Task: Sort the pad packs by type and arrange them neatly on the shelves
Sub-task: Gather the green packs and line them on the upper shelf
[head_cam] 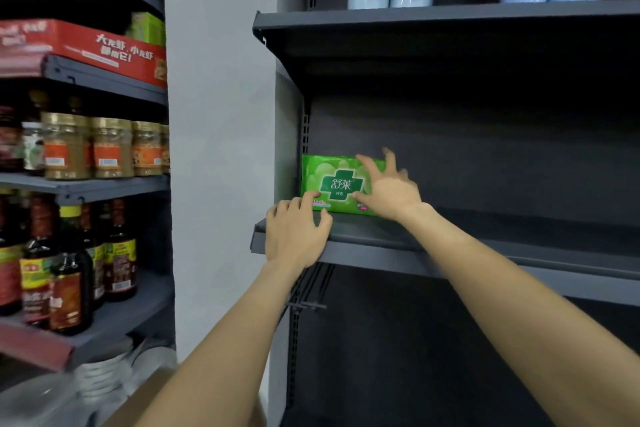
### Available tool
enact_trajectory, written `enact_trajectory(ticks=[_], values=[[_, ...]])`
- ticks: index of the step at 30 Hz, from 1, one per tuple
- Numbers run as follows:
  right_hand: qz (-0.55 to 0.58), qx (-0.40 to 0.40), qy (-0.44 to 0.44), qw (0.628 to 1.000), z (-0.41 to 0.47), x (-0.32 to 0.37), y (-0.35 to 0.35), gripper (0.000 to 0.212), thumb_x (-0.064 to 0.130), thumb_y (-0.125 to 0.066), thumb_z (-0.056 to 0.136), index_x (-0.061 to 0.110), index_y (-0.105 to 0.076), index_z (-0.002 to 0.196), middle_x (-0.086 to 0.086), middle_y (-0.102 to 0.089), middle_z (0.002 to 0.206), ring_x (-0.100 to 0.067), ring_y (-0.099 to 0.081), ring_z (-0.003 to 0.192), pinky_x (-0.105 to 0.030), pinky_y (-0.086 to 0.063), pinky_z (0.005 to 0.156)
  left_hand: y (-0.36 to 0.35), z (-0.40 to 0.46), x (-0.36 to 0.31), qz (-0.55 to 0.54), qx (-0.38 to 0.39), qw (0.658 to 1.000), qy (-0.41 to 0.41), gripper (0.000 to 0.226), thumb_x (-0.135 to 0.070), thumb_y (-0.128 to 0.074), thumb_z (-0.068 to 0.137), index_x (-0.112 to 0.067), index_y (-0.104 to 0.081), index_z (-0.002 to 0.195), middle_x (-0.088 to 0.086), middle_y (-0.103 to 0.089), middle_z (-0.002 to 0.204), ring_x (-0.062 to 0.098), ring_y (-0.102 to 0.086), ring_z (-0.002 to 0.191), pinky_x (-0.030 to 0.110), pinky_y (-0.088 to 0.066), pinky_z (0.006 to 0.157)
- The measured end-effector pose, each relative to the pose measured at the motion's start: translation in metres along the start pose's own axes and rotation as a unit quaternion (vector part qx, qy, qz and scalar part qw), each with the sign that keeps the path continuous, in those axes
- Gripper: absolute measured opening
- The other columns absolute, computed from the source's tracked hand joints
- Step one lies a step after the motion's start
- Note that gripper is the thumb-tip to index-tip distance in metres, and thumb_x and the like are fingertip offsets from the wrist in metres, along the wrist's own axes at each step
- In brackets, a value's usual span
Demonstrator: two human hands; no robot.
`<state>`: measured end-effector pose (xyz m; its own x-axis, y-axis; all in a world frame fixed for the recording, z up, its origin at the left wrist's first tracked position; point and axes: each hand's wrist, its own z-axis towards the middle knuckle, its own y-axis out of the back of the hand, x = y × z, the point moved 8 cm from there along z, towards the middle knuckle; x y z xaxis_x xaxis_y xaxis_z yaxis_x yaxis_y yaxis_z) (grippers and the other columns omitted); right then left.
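Seating one green pad pack (334, 184) at centre-frame shelf (485, 246), far left corner. My right hand (389, 189) and left hand (296, 236): fingers spread, pressing it. Next, I judge: square it, fetch matching packs.

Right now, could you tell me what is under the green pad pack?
The green pad pack stands on the dark shelf, at its left end. Both hands cover its lower edge.

green pad pack (332, 184) standing at the far left end of the dark middle shelf (485, 246), bare shelf surface stretching right of it to the frame's right edge, upper shelf (450, 21) overhanging above, both hands reaching in at centre
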<state>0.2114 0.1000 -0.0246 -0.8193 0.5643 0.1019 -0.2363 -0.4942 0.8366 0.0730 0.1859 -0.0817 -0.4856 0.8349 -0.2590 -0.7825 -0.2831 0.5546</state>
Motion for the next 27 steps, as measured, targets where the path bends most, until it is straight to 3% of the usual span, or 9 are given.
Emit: enact_trajectory(ticks=[3,6,9,12,15,19,24,27], values=[[0.015,-0.104,0.064,0.992,-0.040,0.016,0.033,0.051,0.043,-0.052,0.092,0.029,-0.038,0.139,-0.004,-0.030,0.149,-0.033,-0.041,0.124,-0.044,-0.040,0.095,0.003,0.004,0.001,-0.006,-0.003,1.000,-0.005,0.038,-0.038,-0.037,0.096,-0.025,-0.048,0.130,0.001,-0.063,0.120,0.025,-0.050,0.114,0.036,-0.029,0.096],[0.037,-0.197,0.108,0.974,-0.088,0.025,0.060,0.031,0.035,-0.050,0.094,0.020,-0.055,0.121,0.002,-0.062,0.111,-0.023,-0.053,0.103,-0.035,-0.038,0.082,0.010,0.003,-0.006,-0.054,0.002,0.997,-0.050,0.031,-0.037,-0.041,0.095,-0.026,-0.058,0.118,-0.006,-0.067,0.111,0.020,-0.055,0.109,0.032,-0.028,0.096],[0.097,-0.270,0.114,0.951,-0.140,0.025,0.080,0.014,0.026,-0.054,0.092,0.016,-0.062,0.098,0.007,-0.065,0.078,-0.020,-0.056,0.077,-0.029,-0.031,0.064,0.035,-0.013,-0.017,-0.191,-0.024,0.977,-0.090,0.030,-0.038,-0.042,0.090,-0.025,-0.068,0.100,-0.011,-0.070,0.099,0.013,-0.060,0.095,0.029,-0.037,0.090],[0.114,-0.316,0.112,0.935,-0.187,0.022,0.082,0.010,0.023,-0.056,0.089,0.016,-0.064,0.091,0.009,-0.064,0.073,-0.016,-0.057,0.068,-0.027,-0.037,0.055,0.070,-0.047,-0.029,-0.270,-0.081,0.955,-0.094,0.027,-0.033,-0.046,0.088,-0.021,-0.070,0.094,-0.011,-0.070,0.091,0.010,-0.060,0.088,0.032,-0.047,0.080],[0.133,-0.322,0.098,0.932,-0.245,0.017,0.063,0.009,0.021,-0.058,0.088,0.017,-0.065,0.091,0.009,-0.060,0.068,-0.011,-0.053,0.063,-0.027,-0.042,0.051,0.096,-0.113,-0.037,-0.273,-0.062,0.954,-0.109,0.022,-0.032,-0.049,0.088,-0.024,-0.069,0.092,-0.013,-0.070,0.085,0.008,-0.060,0.085,0.024,-0.046,0.073],[0.152,-0.216,0.066,0.962,-0.313,0.006,-0.008,0.006,0.018,-0.064,0.087,0.019,-0.066,0.092,0.012,-0.059,0.067,-0.007,-0.052,0.061,-0.027,-0.046,0.050,0.084,-0.212,-0.014,-0.251,0.059,0.963,-0.077,0.019,-0.034,-0.051,0.089,-0.028,-0.068,0.093,-0.015,-0.068,0.081,0.007,-0.061,0.082,0.025,-0.045,0.070],[0.147,0.036,-0.001,0.988,-0.383,-0.012,-0.135,0.015,0.031,-0.058,0.091,0.023,-0.063,0.103,0.012,-0.067,0.083,-0.016,-0.065,0.076,-0.030,-0.047,0.058,0.016,-0.319,0.054,-0.197,0.233,0.951,0.060,0.014,-0.022,-0.062,0.084,-0.029,-0.068,0.094,-0.016,-0.069,0.086,-0.002,-0.058,0.077,0.022,-0.047,0.076],[0.101,0.178,-0.008,0.979,-0.421,-0.015,-0.203,0.027,0.040,-0.051,0.093,0.026,-0.056,0.116,0.010,-0.067,0.102,-0.018,-0.064,0.094,-0.030,-0.047,0.069,-0.017,-0.378,0.089,-0.177,0.264,0.940,0.127,0.017,-0.019,-0.064,0.079,-0.029,-0.069,0.091,-0.017,-0.069,0.083,-0.001,-0.061,0.075,0.029,-0.052,0.078]])
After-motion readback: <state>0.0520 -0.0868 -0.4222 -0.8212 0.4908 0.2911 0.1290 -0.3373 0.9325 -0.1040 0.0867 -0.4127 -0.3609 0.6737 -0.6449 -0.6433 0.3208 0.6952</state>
